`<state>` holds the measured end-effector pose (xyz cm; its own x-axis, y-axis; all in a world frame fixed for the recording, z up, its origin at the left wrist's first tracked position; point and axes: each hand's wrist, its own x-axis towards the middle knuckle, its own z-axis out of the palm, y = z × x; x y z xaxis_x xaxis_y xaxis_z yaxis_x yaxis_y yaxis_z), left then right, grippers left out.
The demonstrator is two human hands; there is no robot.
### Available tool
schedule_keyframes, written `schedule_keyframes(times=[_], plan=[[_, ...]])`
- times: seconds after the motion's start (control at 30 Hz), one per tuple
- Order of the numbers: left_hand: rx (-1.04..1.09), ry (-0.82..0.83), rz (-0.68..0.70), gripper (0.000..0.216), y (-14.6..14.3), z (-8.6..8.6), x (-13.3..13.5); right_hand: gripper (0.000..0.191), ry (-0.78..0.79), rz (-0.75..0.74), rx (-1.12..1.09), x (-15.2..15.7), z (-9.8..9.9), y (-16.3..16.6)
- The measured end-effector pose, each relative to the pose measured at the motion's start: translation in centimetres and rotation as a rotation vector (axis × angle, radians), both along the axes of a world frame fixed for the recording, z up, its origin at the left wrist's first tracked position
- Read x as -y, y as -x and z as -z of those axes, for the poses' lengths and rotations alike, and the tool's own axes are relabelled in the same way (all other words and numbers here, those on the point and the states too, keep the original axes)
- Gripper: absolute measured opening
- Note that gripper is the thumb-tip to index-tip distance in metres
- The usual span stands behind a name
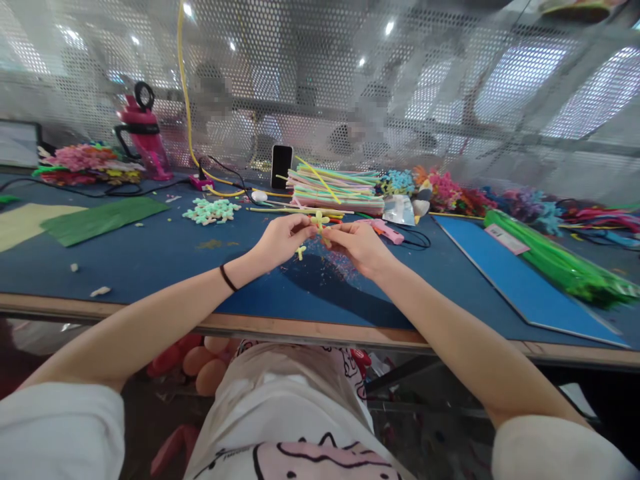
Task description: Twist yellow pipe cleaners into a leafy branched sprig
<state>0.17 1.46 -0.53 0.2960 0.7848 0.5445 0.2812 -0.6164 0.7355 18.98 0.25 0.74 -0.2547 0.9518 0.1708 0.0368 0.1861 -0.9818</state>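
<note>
Over the middle of the blue table, my left hand [287, 239] and my right hand [361, 245] come together at the fingertips. Between them they pinch a small pale yellow pipe-cleaner flower [320, 219], its petals showing above the fingers. Another small yellow pipe-cleaner piece [301, 253] shows just below my left fingers; whether it lies on the table or hangs is unclear. Beyond my hands lies a stack of pastel pipe cleaners [333, 190]. A pink tool with a handle [387, 231] rests just behind my right hand. Mint-green pipe-cleaner pieces [211, 211] lie in a heap to the left.
A phone [282, 167] stands upright at the back. Far left are a pink bottle [145, 137] and green sheets [105, 219]. To the right lie a blue board [520, 280] and a bag of green pipe cleaners [560, 257]. A perforated metal screen [310, 73] rises behind.
</note>
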Motion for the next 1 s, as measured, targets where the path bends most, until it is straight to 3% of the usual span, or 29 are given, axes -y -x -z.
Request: schedule_keyframes(times=[0.2,0.37,0.67,0.9,1.0], plan=[[0.358,0.327,0.070,0.034,-0.8,0.3,0.3,0.027,0.143,0.116,-0.278,0.5,0.0,0.7],[0.455,0.439,0.048,0.037,-0.9,0.3,0.7,0.030,0.135,0.124,-0.227,0.3,0.7,0.9],[0.347,0.380,0.051,0.029,-1.0,0.1,0.7,0.030,0.059,0.095,-0.204,0.4,0.7,1.0],[-0.040,0.281,0.054,0.019,-0.2,-0.3,0.6,0.035,-0.014,0.033,0.171,-0.1,0.1,-0.2],[-0.059,0.272,0.056,0.019,-0.2,-0.1,0.4,0.036,-0.016,0.025,0.226,-0.3,0.2,-0.5]])
